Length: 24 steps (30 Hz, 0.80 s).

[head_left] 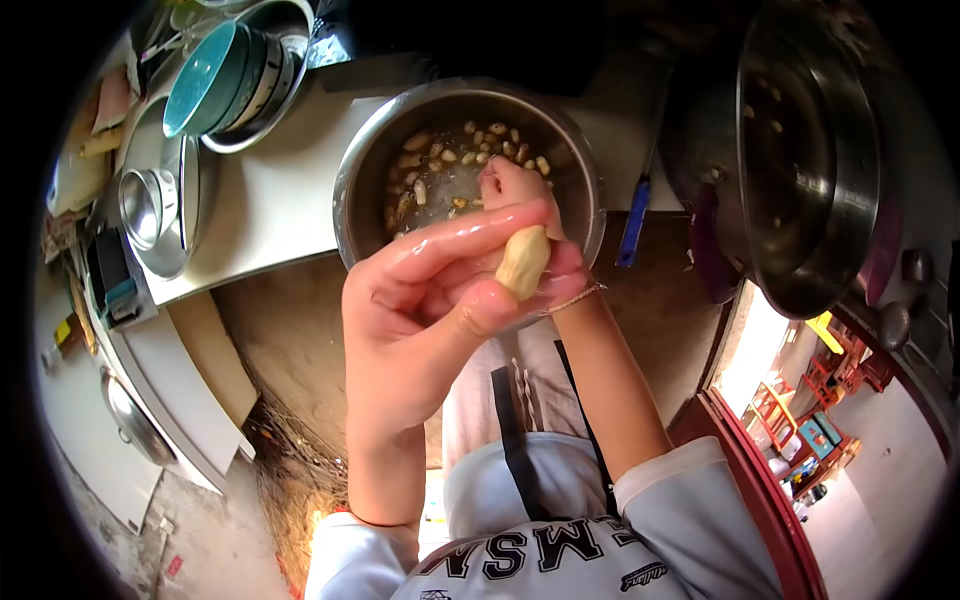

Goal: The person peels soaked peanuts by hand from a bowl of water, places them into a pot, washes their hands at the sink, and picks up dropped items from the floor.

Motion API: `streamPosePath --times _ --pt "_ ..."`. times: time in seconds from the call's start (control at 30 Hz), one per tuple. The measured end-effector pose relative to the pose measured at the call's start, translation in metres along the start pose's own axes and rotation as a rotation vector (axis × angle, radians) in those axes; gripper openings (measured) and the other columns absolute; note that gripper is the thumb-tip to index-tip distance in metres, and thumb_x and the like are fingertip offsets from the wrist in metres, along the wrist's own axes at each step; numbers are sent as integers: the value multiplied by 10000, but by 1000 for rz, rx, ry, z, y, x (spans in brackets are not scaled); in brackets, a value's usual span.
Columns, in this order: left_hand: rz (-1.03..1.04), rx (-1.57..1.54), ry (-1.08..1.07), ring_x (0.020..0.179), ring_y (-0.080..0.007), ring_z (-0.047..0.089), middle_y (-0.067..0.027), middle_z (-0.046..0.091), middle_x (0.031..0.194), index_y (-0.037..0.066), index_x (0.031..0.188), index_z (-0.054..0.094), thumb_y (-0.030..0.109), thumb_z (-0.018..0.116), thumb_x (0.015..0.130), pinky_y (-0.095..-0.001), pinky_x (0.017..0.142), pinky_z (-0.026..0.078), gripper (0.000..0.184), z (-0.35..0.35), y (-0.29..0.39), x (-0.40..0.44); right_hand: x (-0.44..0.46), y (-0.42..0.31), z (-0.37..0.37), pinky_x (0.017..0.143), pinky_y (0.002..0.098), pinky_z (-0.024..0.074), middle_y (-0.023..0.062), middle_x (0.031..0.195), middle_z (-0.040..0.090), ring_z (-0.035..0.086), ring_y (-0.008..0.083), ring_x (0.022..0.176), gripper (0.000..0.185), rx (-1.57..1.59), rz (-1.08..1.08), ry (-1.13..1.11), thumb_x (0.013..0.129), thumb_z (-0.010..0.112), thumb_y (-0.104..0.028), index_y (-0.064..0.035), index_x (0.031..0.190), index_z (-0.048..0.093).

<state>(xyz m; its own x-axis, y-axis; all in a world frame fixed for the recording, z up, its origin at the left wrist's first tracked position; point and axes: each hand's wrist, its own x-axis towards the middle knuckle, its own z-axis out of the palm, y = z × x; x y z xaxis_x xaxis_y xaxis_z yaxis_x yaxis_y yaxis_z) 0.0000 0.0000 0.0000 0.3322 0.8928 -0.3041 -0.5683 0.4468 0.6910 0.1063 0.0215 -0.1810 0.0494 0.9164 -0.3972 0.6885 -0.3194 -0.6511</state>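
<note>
My left hand point(415, 300) is raised in front of the camera, its wet thumb and index finger closed on a pale peanut in its shell point(524, 262). Beyond it, my right hand point(517, 187) is over a metal basin point(352, 190), fingers curled; anything inside them is hidden. Several peanuts point(420, 190) lie in shallow water in the basin. Part of my right hand and the basin's near side are covered by my left hand.
Stacked teal bowls point(208, 80) and small metal bowls point(142, 208) stand at the left on the white counter point(270, 215). To the right are a blue-handled tool point(634, 222) and a large metal pan point(810, 160). A red door frame point(755, 500) is at lower right.
</note>
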Motion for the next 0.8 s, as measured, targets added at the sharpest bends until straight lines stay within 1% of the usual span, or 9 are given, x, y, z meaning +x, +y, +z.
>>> streamPosePath --times 0.1,0.2,0.3,0.37,0.57,0.63,0.7,0.77,0.8 --pt "161 235 172 814 -276 594 -195 579 901 -80 987 536 39 653 695 -379 729 512 336 8 -2 -4 -5 -2 -12 553 350 459 125 659 600 608 213 631 150 153 -13 -55 730 548 -142 -44 843 547" --pt "280 499 366 741 -182 603 -150 608 800 -67 792 615 -98 672 602 -220 653 485 201 11 5 -9 -4 -5 -8 508 267 429 80 613 576 560 151 549 125 599 -5 -134 759 530 -131 -22 820 539" --pt "538 801 318 729 -176 605 -151 609 774 -53 726 614 -114 684 566 -211 635 481 186 13 9 -9 -10 3 -11 502 265 422 78 632 576 545 139 539 125 740 67 -287 773 524 -133 -19 823 539" --pt "543 821 348 657 -151 587 -134 603 720 -38 672 604 -119 694 535 -211 612 474 182 21 11 -9 -14 -1 -12 502 260 417 84 659 581 540 127 534 130 717 105 -253 783 522 -154 -35 831 549" --pt "484 986 421 574 -106 524 -71 544 608 -18 637 599 -98 693 546 -197 524 430 154 25 -1 2 -42 -17 -19 656 379 441 125 780 589 567 299 732 147 305 65 -156 792 455 -180 -85 806 567" --pt "577 722 289 580 -121 542 -79 572 650 -13 641 588 -78 692 573 -174 502 413 141 -1 11 -13 -48 -9 -9 613 361 451 171 766 588 577 301 698 171 221 -18 -103 782 474 -197 -68 835 574" --pt "462 434 389 569 -137 553 -81 569 642 -20 655 582 -60 687 581 -199 496 426 134 -12 22 -24 -53 -10 -10 606 369 450 168 736 584 571 309 685 172 215 -37 -122 784 467 -195 -65 825 572" --pt "288 1084 626 597 -156 581 -63 560 621 -18 663 583 -41 679 604 -235 529 460 115 -30 1 -1 -58 -8 -13 598 377 448 164 706 581 564 318 672 173 195 -56 -153 786 461 -194 -63 815 570" --pt "218 1558 521 627 -141 592 -58 580 647 -22 673 587 -33 677 625 -230 581 481 103 -47 -8 0 -63 -7 -16 586 388 442 160 682 575 558 323 648 167 80 -28 -106 790 451 -190 -63 788 559"
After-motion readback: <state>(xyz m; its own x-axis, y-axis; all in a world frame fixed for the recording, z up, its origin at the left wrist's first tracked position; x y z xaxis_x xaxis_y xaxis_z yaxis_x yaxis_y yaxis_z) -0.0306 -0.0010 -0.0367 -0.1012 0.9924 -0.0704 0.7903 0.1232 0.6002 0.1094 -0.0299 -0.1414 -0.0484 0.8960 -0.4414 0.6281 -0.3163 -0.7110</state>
